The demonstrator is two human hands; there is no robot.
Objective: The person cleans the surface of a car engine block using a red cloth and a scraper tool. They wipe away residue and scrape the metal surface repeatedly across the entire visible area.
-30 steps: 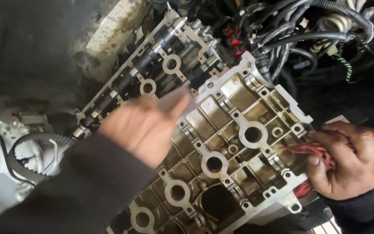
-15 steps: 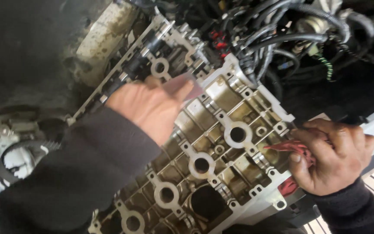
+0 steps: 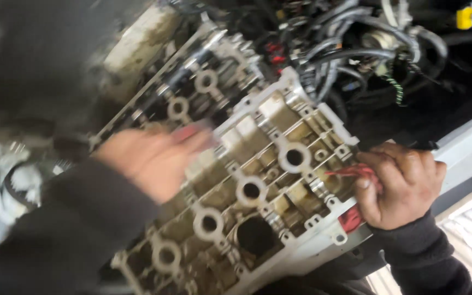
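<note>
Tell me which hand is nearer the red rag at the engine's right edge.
Right. The right hand is gripping the red rag against the edge of the cylinder head. The left hand, blurred, lies on the head's far side, apart from the rag.

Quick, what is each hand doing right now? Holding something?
Left hand: blurred, lying on the metal engine cover; cannot tell if it grips anything.
Right hand: closed on a red rag at the cover's edge.
</note>
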